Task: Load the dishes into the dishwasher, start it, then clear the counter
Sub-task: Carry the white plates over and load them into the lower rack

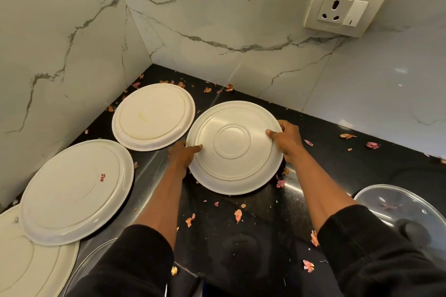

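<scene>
The view comes from a wide-angle camera worn on the person's head, facing forward and steeply down into the corner where the black counter (253,224) meets two marble walls (217,19). It sits close above the forearms: the black sleeves (135,260) fill the bottom edge, and the left hand (179,155) and right hand (286,141) gripping the white plate (233,147) lie near mid-frame. The lens bends the margins, cropping the overlapping plates (72,190) at left and what seems a glass lid (395,205) at right.

Left side's crammed with upside-down plates (77,190) right into the wall corner (150,62), glass lid (395,205) blocks right, bench (260,224) between just peel-littered.
</scene>
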